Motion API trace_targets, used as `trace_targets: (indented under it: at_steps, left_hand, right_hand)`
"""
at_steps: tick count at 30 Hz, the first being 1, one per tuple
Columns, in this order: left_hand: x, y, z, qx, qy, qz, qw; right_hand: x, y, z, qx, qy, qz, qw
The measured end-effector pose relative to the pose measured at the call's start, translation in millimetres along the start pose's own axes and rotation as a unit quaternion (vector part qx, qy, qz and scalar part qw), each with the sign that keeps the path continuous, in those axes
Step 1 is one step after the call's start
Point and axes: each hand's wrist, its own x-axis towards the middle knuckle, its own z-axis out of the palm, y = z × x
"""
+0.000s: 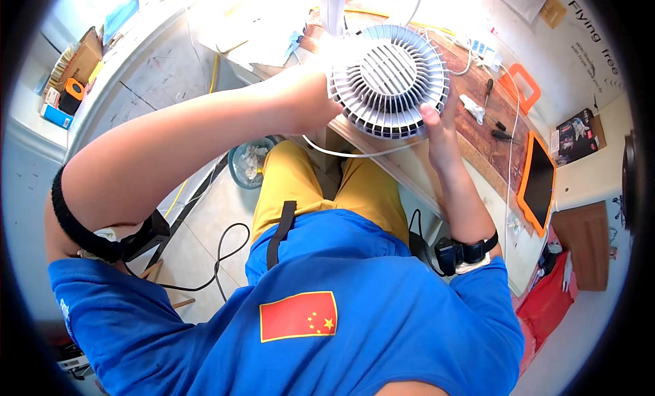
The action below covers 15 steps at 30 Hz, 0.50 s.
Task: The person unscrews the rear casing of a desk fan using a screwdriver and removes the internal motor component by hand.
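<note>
The person holds a round white fan head (389,80) with ribbed grille in front of the chest, above the edge of the wooden tabletop (477,133). The left hand (321,72) has its grip closed on the left rim, the right hand (437,119) presses fingers on the lower right rim. A white cable (355,152) hangs under it. On the tabletop behind lie a screwdriver (488,92) and an orange-framed tablet (537,184).

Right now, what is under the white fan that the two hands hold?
Under the fan a white cable hangs across the wooden table edge, above the yellow trousers. The fan covers the table part behind it, and the left hand is mostly lost in glare.
</note>
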Motion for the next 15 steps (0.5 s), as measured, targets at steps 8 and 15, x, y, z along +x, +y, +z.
trace_targets:
  at_steps: [8, 15]
  left_hand:
    - [9, -15, 12, 0.279, -0.019, 0.158, 0.947]
    - [5, -10, 10, 0.519, -0.005, 0.332, 0.788]
  right_hand:
    - [1, 3, -4, -0.069, 0.004, -0.008, 0.998]
    - [1, 0, 2, -0.046, -0.003, 0.014, 0.999]
